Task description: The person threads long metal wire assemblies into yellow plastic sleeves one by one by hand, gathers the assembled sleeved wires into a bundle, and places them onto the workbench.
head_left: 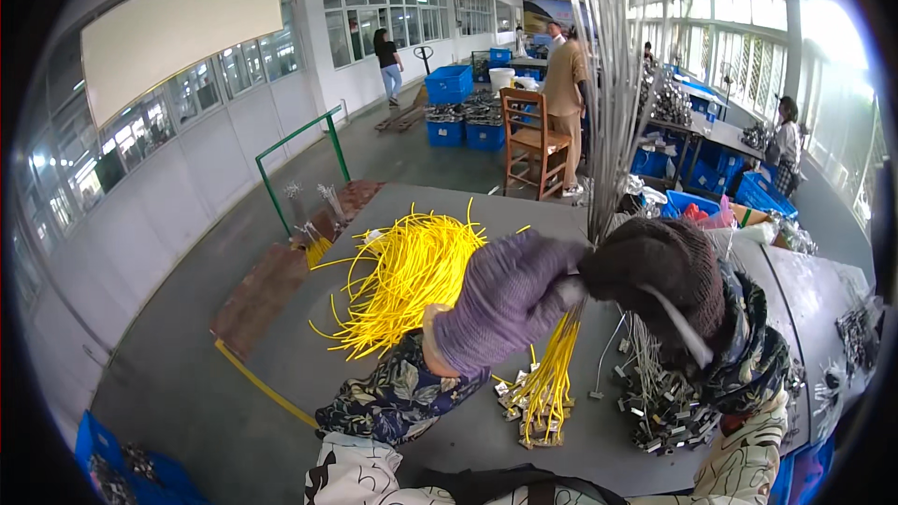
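My left hand (510, 295), in a purple knit glove, is closed on a bundle of thin metal cables (613, 84) that stands upright in front of me. My right hand (659, 271), in a dark knit glove, grips the same bundle right beside it. Below my hands the cables carry yellow sleeves (552, 379) and end in metal fittings hanging just over the grey table (468, 440). A loose heap of yellow tubes (407, 276) lies on the table to the left of my left hand. More cables with metal ends (664, 402) lie under my right forearm.
A wooden chair (531, 140) stands beyond the table, with a person (566, 84) next to it. Blue crates (449, 84) sit further back, another person (387, 61) walks near the windows, and a third person (784, 136) is at the right by more blue bins (762, 192). A green railing (299, 145) stands left.
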The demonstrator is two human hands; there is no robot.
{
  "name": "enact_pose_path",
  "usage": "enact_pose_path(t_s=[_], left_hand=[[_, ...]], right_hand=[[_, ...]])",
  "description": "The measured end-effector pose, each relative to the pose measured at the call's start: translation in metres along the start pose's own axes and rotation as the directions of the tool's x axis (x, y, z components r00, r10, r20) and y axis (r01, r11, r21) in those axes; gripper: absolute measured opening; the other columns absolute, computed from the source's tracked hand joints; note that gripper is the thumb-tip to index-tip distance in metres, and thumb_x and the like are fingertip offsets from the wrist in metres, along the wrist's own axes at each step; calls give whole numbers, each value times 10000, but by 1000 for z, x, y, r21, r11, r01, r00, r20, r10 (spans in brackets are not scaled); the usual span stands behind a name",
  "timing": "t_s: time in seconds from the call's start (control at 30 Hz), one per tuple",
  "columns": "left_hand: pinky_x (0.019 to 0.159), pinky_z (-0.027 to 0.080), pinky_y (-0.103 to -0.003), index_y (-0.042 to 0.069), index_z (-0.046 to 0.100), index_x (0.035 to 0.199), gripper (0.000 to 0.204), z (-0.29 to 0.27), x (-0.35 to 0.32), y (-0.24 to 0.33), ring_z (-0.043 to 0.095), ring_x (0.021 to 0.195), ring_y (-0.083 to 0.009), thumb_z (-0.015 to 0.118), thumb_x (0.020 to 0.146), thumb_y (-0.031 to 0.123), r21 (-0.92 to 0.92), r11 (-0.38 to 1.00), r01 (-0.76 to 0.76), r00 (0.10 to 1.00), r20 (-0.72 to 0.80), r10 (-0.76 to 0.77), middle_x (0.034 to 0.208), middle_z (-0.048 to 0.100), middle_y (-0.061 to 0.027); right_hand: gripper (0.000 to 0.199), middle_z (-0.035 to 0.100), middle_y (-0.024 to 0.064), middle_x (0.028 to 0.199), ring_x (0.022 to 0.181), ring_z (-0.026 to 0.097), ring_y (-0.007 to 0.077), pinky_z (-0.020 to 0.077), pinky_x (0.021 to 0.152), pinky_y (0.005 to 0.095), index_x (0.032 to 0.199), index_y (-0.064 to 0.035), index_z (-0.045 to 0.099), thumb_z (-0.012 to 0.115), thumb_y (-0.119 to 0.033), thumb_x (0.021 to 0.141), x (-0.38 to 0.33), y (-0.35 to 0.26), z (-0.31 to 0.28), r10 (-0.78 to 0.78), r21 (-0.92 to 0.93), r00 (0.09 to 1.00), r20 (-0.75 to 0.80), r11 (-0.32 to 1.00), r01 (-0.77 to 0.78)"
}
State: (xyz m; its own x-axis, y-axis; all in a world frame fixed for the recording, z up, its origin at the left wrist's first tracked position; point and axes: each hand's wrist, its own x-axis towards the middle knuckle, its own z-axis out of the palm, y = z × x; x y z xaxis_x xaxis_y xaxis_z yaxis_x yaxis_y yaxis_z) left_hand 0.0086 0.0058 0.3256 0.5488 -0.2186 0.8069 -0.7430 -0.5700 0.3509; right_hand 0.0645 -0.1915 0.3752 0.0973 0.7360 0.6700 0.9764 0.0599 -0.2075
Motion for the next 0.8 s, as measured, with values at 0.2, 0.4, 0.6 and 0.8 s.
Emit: enact_pose_path(t_s=[0.2, 0.4, 0.6, 0.8], left_hand=[[754, 447, -376, 107, 654, 857, 166, 7, -1, 3, 547, 892, -283, 700, 751, 227, 97, 965, -244, 960, -119, 255, 1051, 591, -102], [900, 382, -443, 131, 652, 785, 188, 11, -5, 3, 495, 1059, -334, 729, 674, 262, 70, 974, -217, 973, -62, 222, 1227, 511, -132], [928, 378, -451, 134, 634, 759, 175, 26, -8, 0, 476, 1133, -351, 740, 667, 238, -167, 974, -155, 987, -66, 146, 1246, 503, -148], [833, 465, -274, 60, 615, 926, 100, 33, 4, 0, 584, 970, -160, 625, 828, 72, -876, 472, 97, 927, -93, -363, 1050, 604, -93]], right_hand=[[263, 602, 63, 755, 659, 596, 148, 475, 564, 279, 840, -6, 592, 759, -4, 637, -9, -11, 2, 563, 530, 822, -85, 724, -442], [207, 602, 79, 752, 623, 595, 200, 471, 551, 306, 753, -49, 574, 721, 11, 620, 4, -11, 9, 338, 259, 914, -226, 925, -278], [307, 586, 103, 839, 702, 581, 276, 431, 573, 380, 880, -64, 569, 664, -62, 588, 22, -27, -12, -250, -748, 952, 174, 595, 293], [315, 578, 74, 724, 615, 576, 258, 423, 510, 382, 919, -86, 616, 668, -120, 611, 15, -1, -5, -302, -698, 948, -97, 700, 152]])
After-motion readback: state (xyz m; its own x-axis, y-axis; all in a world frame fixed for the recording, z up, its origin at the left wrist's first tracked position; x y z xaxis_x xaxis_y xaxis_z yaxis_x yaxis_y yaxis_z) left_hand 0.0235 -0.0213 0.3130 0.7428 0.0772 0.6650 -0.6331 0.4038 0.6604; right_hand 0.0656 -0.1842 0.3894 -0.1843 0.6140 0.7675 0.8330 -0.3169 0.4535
